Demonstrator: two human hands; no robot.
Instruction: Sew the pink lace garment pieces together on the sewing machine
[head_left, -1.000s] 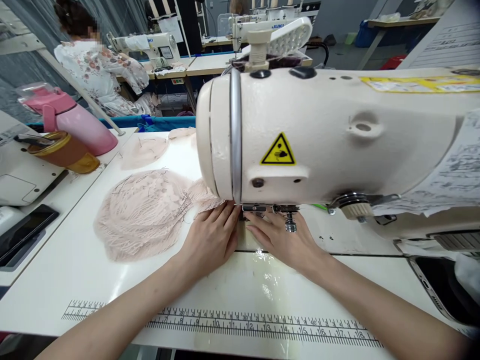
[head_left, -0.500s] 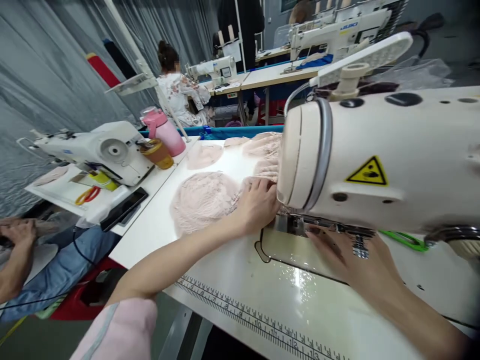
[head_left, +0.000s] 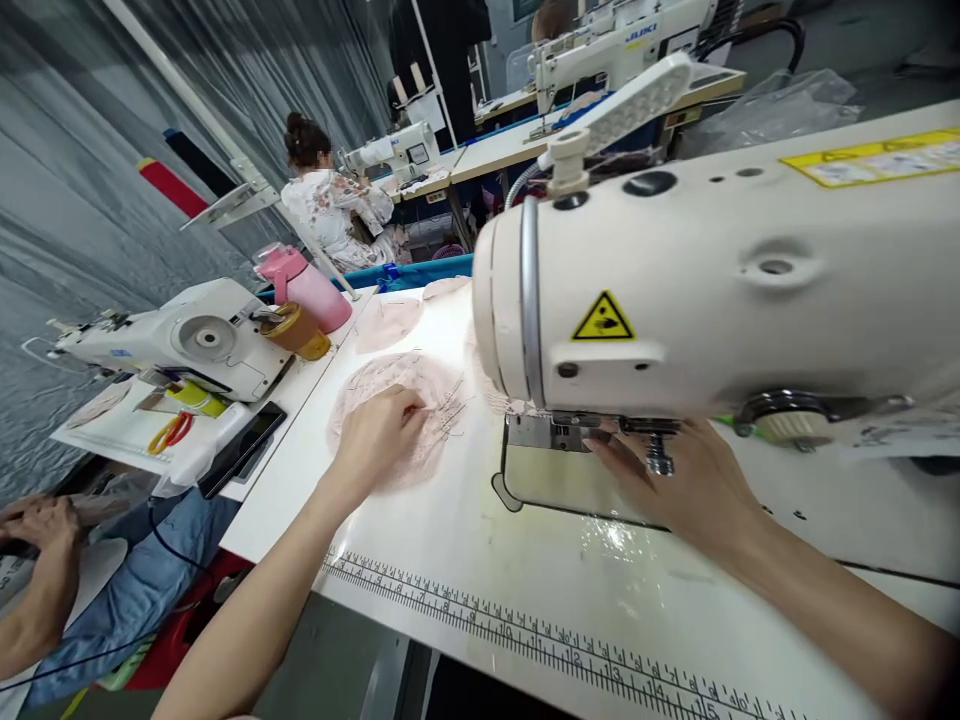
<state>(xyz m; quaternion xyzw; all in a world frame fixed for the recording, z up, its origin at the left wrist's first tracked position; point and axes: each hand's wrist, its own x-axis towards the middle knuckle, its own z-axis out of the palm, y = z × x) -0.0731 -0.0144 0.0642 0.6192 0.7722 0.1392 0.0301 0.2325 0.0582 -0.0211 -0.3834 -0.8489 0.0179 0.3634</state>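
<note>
My left hand (head_left: 381, 435) rests on a round, pale pink lace piece (head_left: 360, 390) lying on the white table, left of the sewing machine (head_left: 675, 290). Its fingers are curled together over the lace, with loose threads beside them. My right hand (head_left: 675, 475) reaches under the machine head, its fingers stretched towards the metal needle plate (head_left: 529, 432). The machine's parts hide some of these fingers, and I see nothing held in them. More pink gathered fabric (head_left: 487, 375) lies beside the machine head, partly behind it.
A ruler strip (head_left: 525, 635) runs along the table's front edge. At left are a phone (head_left: 244, 450), orange-handled scissors (head_left: 171, 432), a brown cup (head_left: 300, 332), a pink bottle (head_left: 307, 285) and another sewing machine (head_left: 202, 335). A co-worker's hands (head_left: 41, 525) show at far left.
My left hand has left the gathered fabric at the machine and moved left onto the round lace piece. My right hand stays under the machine head. The view has shifted to the right.
</note>
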